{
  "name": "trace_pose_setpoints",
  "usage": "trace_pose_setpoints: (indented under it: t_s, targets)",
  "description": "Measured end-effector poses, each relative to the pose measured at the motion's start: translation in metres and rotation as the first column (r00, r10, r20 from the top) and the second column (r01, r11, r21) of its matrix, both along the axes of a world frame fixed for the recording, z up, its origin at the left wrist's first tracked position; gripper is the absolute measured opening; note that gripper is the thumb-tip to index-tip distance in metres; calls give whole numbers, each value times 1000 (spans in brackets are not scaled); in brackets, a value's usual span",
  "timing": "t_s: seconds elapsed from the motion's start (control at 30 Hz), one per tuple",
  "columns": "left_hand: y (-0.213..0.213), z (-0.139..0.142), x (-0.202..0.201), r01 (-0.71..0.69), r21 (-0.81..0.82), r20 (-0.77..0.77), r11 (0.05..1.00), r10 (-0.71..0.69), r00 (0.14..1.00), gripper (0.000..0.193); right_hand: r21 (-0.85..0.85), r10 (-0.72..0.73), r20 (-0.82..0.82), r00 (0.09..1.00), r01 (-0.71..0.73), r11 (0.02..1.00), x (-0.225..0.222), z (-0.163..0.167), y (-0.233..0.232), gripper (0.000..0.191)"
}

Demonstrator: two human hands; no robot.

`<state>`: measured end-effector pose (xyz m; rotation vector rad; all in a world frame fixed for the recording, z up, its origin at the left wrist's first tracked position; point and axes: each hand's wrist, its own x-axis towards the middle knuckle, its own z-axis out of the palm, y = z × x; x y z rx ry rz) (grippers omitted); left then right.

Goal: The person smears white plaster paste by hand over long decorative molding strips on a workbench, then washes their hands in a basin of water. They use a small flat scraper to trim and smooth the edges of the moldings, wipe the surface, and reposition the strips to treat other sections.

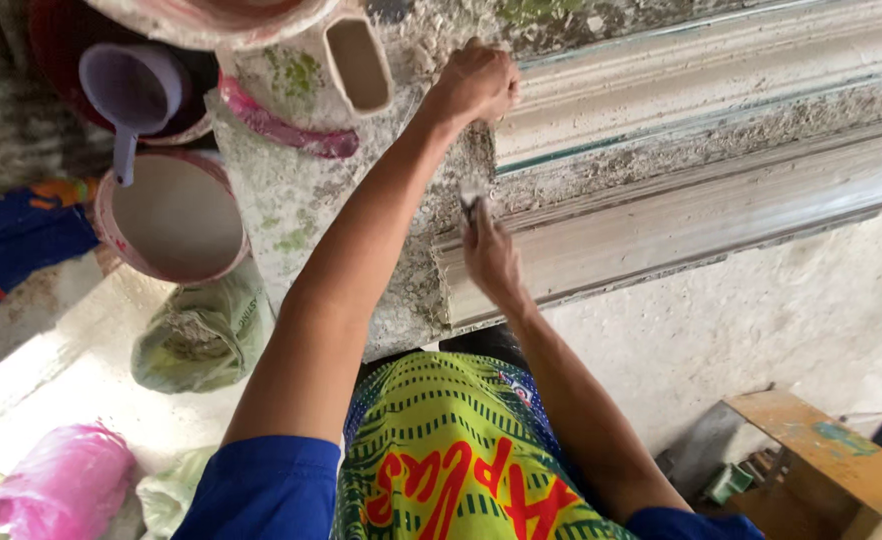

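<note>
Head view: a long white plaster moulding [701, 150] lies across a plaster-crusted workbench [301, 200], its near end at frame centre. A round bucket of pale mix [173, 215] stands left of the bench, a lilac scoop [133, 92] above it. The left hand [476, 82] is closed over the moulding's upper end corner. The right hand [491, 258] grips a small metal tool [473, 200], fingers fully closed, its tip touching the moulding's end face.
</note>
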<state>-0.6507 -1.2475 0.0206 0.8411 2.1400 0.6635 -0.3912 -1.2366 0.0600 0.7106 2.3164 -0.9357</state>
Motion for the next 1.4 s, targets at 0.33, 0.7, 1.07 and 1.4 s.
trace_pose_setpoints:
  t_s: [0.33, 0.7, 1.07, 1.4]
  targets:
    - [-6, 24, -7, 117, -113, -89, 987, -128, 988, 14, 148, 100, -263, 960, -62, 987, -104, 23, 8, 36]
    - [-17, 15, -10, 31, -60, -260, 998, -46, 965, 14, -55, 130, -456, 880, -174, 983, -152, 6, 11, 25]
    - [-116, 13, 100, -295, 247, -134, 923, 334, 933, 15, -654, -941, 165, 295, 747, 120, -21, 34, 67, 37]
    - [-142, 21, 134, -471, 333, -186, 817, 547, 816, 19, -577, -991, 137, 5, 813, -76, -80, -6, -8, 28]
